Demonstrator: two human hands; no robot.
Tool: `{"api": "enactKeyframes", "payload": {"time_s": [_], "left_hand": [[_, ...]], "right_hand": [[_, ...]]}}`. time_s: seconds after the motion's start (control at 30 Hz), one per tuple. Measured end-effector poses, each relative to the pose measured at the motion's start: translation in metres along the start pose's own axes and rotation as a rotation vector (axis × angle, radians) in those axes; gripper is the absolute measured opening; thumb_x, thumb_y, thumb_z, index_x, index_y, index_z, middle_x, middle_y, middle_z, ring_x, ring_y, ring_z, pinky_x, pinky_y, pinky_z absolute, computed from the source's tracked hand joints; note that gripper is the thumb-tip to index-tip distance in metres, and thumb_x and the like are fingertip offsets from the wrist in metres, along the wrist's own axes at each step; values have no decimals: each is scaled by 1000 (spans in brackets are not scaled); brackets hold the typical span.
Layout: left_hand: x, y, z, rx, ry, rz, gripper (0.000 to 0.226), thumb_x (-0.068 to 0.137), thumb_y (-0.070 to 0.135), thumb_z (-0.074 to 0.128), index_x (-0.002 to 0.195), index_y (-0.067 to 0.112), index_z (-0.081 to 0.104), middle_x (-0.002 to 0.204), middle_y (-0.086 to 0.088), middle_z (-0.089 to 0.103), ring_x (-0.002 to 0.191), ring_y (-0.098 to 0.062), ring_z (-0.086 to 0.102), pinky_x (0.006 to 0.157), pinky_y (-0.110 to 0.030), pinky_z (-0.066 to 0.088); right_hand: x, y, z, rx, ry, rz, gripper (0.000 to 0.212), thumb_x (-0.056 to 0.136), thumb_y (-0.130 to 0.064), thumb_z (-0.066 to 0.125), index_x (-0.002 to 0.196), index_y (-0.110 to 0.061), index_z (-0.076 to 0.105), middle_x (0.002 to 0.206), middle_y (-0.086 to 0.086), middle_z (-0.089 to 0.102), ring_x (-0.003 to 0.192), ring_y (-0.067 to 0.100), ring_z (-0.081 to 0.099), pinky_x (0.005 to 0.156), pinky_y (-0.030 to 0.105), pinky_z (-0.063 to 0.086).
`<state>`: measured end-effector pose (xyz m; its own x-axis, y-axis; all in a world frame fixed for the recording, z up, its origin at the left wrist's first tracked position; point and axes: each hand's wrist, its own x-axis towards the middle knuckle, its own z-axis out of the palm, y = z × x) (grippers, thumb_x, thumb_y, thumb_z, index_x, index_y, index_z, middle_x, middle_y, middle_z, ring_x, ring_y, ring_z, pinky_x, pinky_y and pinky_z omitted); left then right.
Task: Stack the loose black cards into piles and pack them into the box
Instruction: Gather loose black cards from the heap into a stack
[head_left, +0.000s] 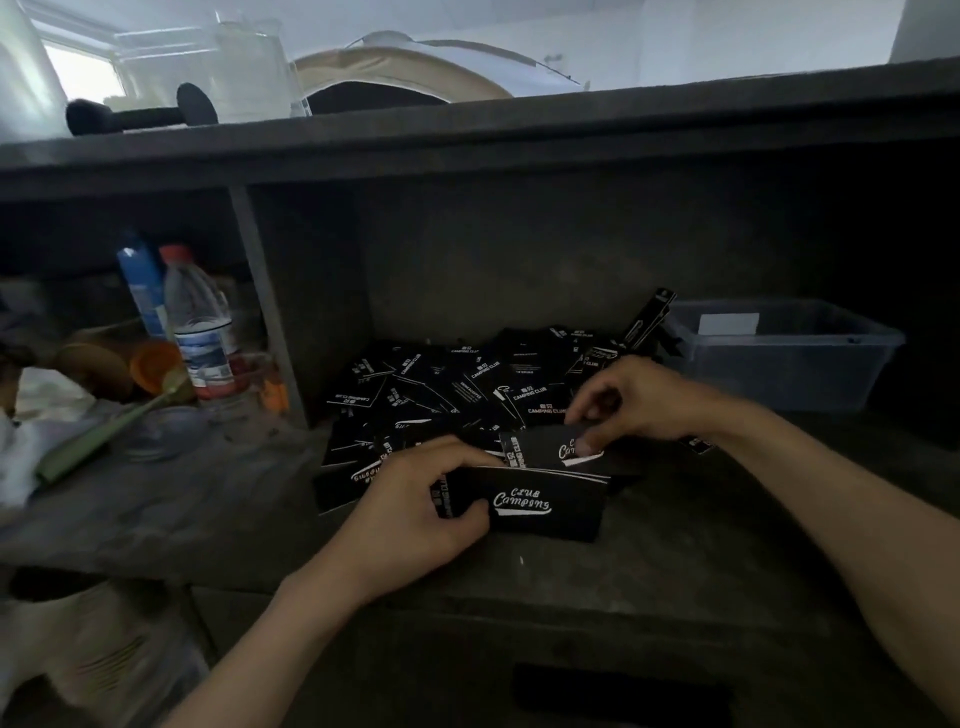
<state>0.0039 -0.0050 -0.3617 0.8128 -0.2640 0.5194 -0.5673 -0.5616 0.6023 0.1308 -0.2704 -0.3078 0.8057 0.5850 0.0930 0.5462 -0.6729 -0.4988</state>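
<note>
Several loose black cards (447, 384) with white "Camping Club" print lie scattered in a heap on the dark shelf. My left hand (415, 504) grips a small stack of black cards (545, 506) by its left end, thumb on top. My right hand (634, 400) pinches a single black card (545, 447) just behind that stack, thumb pressed on its face. A clear plastic box (779, 353) stands at the back right of the shelf, with a few cards leaning at its left rim.
A vertical divider (265, 306) walls off the left compartment, which holds water bottles (200, 332), an orange lid and a green-handled tool (104, 436). A countertop overhangs the shelf above. A drawer front with a handle slot (618, 696) sits below.
</note>
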Motion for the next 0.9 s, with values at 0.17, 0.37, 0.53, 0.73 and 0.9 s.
{"api": "enactKeyframes", "payload": {"time_s": [0.17,0.37,0.53,0.73,0.9], "left_hand": [[-3,-4,1,56,94,61,34,79,6,82,104,28,74,144,19,48,134,1,47,107,-7,37],[-1,0,1,-3,25,-39,61,78,7,84,122,37,56,116,22,67,115,4,62,97,-8,44],[10,-8,-4,29,57,34,39,79,1,83,108,26,73,103,17,72,102,-4,69,91,-14,51],[10,-16,1,95,6,147,28,84,8,77,108,21,75,101,15,72,100,-8,70,88,-23,55],[6,-16,1,87,38,216,24,83,23,75,108,20,77,101,16,72,96,-6,71,83,-25,58]], "right_hand": [[-17,-9,-5,307,48,-108,19,74,-18,81,93,-18,78,88,-1,76,84,6,70,79,17,51],[-19,-41,23,359,-118,-135,23,88,-21,68,107,-11,74,95,4,76,87,11,70,80,24,54],[-5,-18,16,113,476,150,37,82,-58,65,78,-22,71,66,-4,70,57,4,63,66,34,55],[3,-20,39,-221,230,368,72,45,-86,69,85,-26,65,82,-10,66,83,10,62,79,34,54],[-1,-8,24,0,223,333,64,54,-57,87,106,-24,70,88,-11,62,86,4,60,73,21,46]]}}
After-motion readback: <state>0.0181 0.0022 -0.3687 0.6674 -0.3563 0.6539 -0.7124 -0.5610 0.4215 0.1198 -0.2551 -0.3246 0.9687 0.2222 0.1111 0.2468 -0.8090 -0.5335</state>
